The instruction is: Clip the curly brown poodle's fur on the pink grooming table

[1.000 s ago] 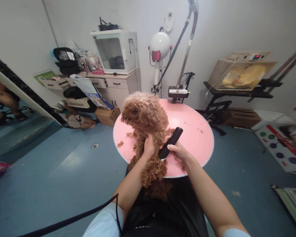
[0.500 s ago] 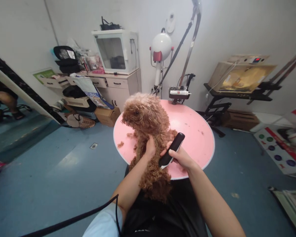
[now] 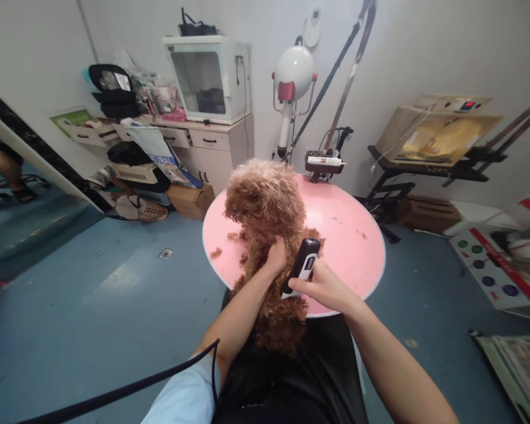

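Note:
A curly brown dog is on the round pink table, its head turned to the left. My left hand is closed on the dog at its chest or foreleg, the fingertips partly hidden in the fur. In my right hand is a black and white hair clipper, held at a tilt with its lower end against the fur near the table's front edge. My thumb lies along the clipper's side. Loose tufts of cut fur lie on the tabletop left of the dog.
A metal grooming arm rises behind the table, with a small holder at its base. Further back stand a white dryer, a glass-fronted cabinet and a lit box. A black strap crosses the lower left.
My right hand has turned the clipper more upright, so its white side with a dark panel now faces me. The view has shifted slightly; my left hand stays at the dog's front.

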The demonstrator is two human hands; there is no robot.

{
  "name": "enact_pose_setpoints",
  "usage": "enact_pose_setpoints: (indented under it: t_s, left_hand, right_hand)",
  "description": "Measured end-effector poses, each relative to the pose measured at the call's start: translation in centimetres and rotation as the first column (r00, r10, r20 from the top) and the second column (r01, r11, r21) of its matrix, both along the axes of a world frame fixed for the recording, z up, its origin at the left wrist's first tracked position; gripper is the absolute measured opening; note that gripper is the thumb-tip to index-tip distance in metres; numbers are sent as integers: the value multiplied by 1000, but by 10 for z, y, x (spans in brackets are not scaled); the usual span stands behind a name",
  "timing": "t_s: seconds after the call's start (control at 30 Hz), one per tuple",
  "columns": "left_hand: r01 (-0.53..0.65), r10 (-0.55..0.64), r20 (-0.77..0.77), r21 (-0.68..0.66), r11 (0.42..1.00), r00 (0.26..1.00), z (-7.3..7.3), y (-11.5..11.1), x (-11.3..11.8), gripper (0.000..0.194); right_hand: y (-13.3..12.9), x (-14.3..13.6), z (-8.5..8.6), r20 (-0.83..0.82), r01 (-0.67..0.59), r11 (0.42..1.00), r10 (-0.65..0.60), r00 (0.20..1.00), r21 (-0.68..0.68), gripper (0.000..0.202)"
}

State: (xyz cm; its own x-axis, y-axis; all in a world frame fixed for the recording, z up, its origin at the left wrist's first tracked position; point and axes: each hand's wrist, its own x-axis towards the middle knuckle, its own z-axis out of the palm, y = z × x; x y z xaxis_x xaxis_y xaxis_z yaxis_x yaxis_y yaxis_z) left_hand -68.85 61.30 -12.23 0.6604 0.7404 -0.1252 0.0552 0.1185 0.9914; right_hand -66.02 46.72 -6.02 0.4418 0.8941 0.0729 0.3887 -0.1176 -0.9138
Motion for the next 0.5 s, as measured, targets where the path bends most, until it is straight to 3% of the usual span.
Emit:
enact_pose_setpoints:
  t_s: [0.1,0.2,0.27,0.5]
  left_hand:
    - [88,-87,-16,85,993,996,-3,1,0,55]
    - [156,-155,-20,122,980,988,-6,5,1,55]
    - [160,-158,-23,124,979,987,-7,7,1,56]
    - [159,-148,-76,173,972,986,-5,9,1,54]
  right_hand:
    - [-2,2,8,40,53,998,-54,998,22,22]
    - [1,7,15,105,335,930,-352,930,150,26]
    - [6,8,15,168,407,896,-434,885,176,30]
    - [11,-2,1,211,129,991,-120,970,-28,26]
